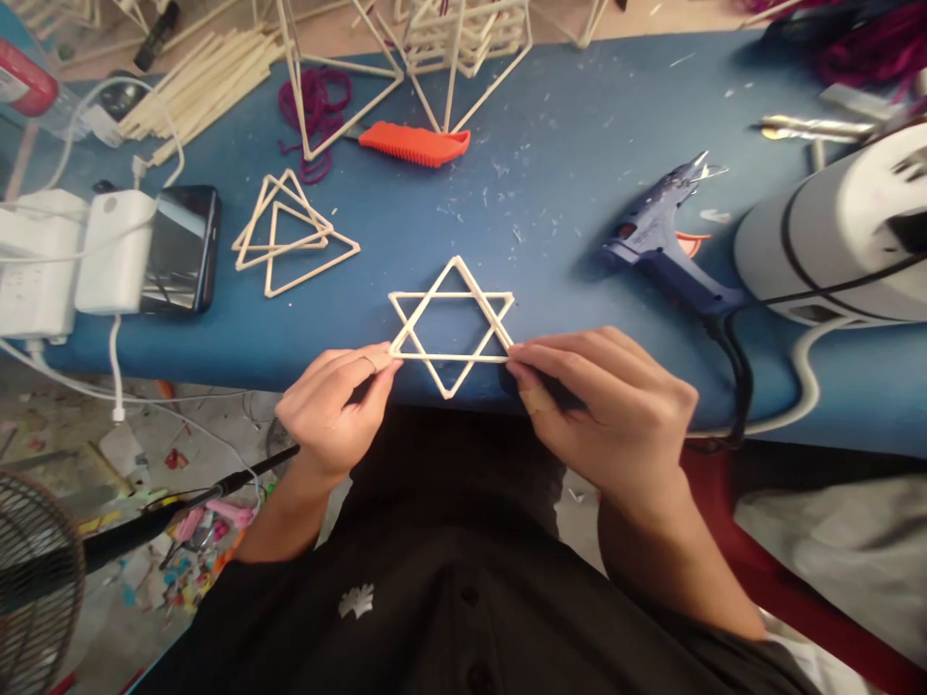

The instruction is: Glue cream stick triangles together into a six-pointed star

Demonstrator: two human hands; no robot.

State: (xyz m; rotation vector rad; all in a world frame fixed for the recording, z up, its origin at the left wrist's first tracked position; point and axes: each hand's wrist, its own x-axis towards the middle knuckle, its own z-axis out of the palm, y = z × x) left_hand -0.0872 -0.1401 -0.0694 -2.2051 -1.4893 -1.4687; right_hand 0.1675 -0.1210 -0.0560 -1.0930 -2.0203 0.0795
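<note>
A six-pointed star of thin wooden sticks (452,358), two triangles laid across each other, is held at the table's front edge. My left hand (339,403) pinches its lower left corner between thumb and fingers. At the lower right corner, my right hand (604,401) pinches it the same way. The star's bottom point reaches past the table edge. Several loose stick triangles (279,246) lie overlapping to the left, beyond my left hand. A blue glue gun (662,241) rests on its side to the right.
An orange cutter knife (414,143) lies farther back beside purple yarn (313,101). Bundled sticks (207,87) and larger stick frames (453,58) occupy the rear. Left stand a phone (181,249) and white chargers (116,251); right, a white cylindrical device (832,227) with cables. A fan (33,579) is lower left.
</note>
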